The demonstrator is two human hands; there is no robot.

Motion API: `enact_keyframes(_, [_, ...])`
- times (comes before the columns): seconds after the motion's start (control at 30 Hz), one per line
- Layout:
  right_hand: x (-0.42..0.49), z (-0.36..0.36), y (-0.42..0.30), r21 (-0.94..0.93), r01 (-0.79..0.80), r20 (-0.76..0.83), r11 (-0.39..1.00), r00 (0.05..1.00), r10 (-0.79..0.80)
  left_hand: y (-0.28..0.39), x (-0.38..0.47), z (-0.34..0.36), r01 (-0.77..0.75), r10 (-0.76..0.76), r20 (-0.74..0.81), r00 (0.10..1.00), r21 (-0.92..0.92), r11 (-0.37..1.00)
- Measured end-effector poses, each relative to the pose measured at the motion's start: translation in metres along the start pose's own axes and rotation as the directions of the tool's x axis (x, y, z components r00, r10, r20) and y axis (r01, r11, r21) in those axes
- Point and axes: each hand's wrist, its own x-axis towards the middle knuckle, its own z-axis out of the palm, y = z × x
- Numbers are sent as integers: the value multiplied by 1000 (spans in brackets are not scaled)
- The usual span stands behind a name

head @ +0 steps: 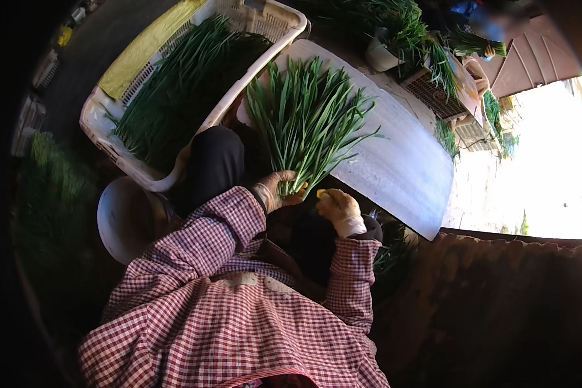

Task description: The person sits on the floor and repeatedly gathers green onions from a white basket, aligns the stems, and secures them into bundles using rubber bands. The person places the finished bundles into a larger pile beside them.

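Observation:
My left hand (279, 190), in a thin glove, is closed round the pale stem ends of a bunch of long green leafy stalks (308, 116). The leaves fan out away from me over a grey metal-looking board (388, 145). Just right of the stem ends is my right hand (339, 208), gloved too, with its fingers curled and something small and yellow at the fingertips. What that yellow thing is, and whether the hand grips it, I cannot tell. The two hands are apart.
A white plastic crate (223, 104) with a yellow sheet (148, 48) on its side holds more green stalks at the left. Beside my knee is a white bucket (123, 220). At the upper right stand a white pot (383, 51), a dark crate (429, 92) with greens and a blurred person.

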Motion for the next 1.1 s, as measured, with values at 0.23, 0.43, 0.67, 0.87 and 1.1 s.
enact_keyframes(0.23, [5, 24, -32, 59, 65, -212, 996, 976, -52, -6, 2, 1, -24, 38, -51, 998, 253, 967])
enact_keyframes(0.43, [32, 39, -17, 215, -29, -172, 976, 983, 67, -7, -8, 9, -68, 70, -12, 997, 139, 988])
enact_keyframes(0.67, [17, 24, -8, 571, -8, -114, 821, 990, 88, -3, -21, 17, -28, 43, 113, 993, -132, 991])
enact_keyframes(0.87, [32, 11, -16, -252, 210, -412, 945, 860, -301, -6, -8, 3, -41, 57, 129, 990, -121, 992])
enact_keyframes(1.1, [85, 37, -32, 188, 260, -297, 947, 934, -197, -5, -13, 13, 11, -13, 85, 996, 35, 999])
